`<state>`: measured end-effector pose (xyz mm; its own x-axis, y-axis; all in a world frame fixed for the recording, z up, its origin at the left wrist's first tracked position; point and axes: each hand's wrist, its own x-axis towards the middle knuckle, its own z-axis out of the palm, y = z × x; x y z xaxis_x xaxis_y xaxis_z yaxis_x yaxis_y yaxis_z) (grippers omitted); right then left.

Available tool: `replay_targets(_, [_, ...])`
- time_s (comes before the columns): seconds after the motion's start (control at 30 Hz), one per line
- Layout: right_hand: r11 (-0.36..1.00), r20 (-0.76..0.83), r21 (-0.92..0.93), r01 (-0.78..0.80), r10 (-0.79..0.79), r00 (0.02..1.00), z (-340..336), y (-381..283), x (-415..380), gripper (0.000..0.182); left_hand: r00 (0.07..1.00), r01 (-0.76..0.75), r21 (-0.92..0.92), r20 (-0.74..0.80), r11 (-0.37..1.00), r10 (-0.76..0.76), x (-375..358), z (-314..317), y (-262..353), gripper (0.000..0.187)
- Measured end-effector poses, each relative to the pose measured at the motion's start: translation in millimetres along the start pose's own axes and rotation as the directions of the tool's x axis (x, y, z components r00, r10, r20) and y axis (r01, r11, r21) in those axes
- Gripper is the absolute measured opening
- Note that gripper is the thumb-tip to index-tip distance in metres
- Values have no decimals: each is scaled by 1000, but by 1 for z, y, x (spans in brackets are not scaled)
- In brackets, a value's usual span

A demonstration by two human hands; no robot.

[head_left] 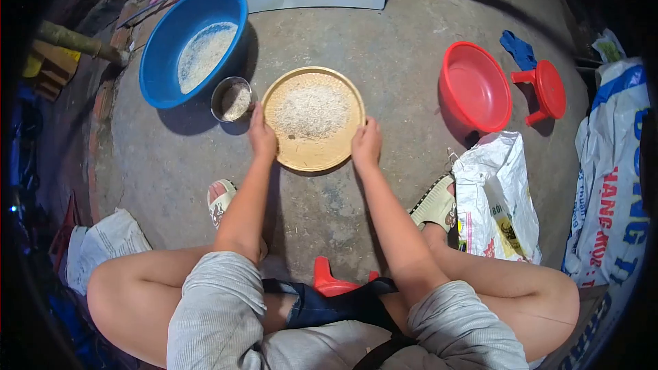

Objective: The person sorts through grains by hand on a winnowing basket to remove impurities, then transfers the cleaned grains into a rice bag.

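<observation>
Round tray [314, 155] — in both hands [262, 140] [367, 142]

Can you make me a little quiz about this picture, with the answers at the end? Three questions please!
1. What are the left hand and the right hand holding together?
2. True or false: the blue basin is empty.
3. Which is closest to the red basin? A) metal bowl B) blue basin C) red stool

Key:
1. A round tray, one hand on each side.
2. False; pale grains lie inside it.
3. C.
</observation>
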<state>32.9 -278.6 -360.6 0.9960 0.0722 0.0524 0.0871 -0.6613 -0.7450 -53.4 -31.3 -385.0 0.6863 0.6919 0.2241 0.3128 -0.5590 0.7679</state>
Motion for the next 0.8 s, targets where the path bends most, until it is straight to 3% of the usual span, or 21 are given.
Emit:
replay_targets(0.07, [992, -21, -101, 70, -72, 997, -10, 15, 11, 27, 969, 231, -107, 109, 967, -219, -26, 22, 18, 60])
replay_targets(0.13, [981, -109, -171, 93, -113, 988, -36, 44, 32, 26, 996, 78, 94, 45, 992, -82, -54, 62, 34, 66])
replay_targets(0.2, [980, -167, -177, 91, -121, 979, -52, 47, 35, 25, 988, -93, 80, 133, 992, 82, -74, 81, 65, 66])
replay_targets(0.27, [970, -338, -234, -67, -17, 941, -67, 46, 36, 26, 991, -42, 66, 127, 997, 34, -76, 77, 72, 65])
replay_targets(0.3, [960, -293, -252, -124, 46, 955, -59, 44, 29, 27, 993, -1, 52, 121, 999, -5, -75, 78, 75, 65])
replay_targets(0.4, [981, -100, -196, -13, -6, 995, -18, 26, 2, 28, 989, 128, 2, 70, 992, -128, -39, 30, 45, 59])
replay_targets(0.47, [985, -53, -171, -33, 24, 998, 1, 8, -9, 29, 979, 195, 8, 53, 981, -195, -26, 6, 26, 56])
replay_targets(0.53, [993, 2, -112, 31, -31, 1000, 3, -12, -13, 32, 985, -75, 145, -143, 987, 96, -18, -1, 3, 54])
replay_targets(0.57, [972, -41, -232, 49, -60, 997, 8, -1, -5, 34, 993, 6, 120, -118, 993, 8, -25, 8, 0, 55])
replay_targets(0.63, [942, -9, -322, 95, -103, 995, -11, 28, 16, 34, 989, -9, -36, -148, 999, 3, -45, 40, 15, 57])
replay_targets(0.7, [967, -178, -243, 81, -127, 976, -37, 50, 30, 33, 998, -10, 14, -58, 1000, 11, -64, 63, 53, 60])
replay_targets(0.73, [967, -176, -244, 78, -123, 977, -45, 56, 32, 33, 998, -8, 16, -54, 1000, 8, -68, 71, 66, 60])
replay_targets(0.8, [983, -348, -175, 63, -122, 930, -61, 64, 35, 34, 1000, -21, -54, -18, 998, 20, -70, 80, 89, 62])
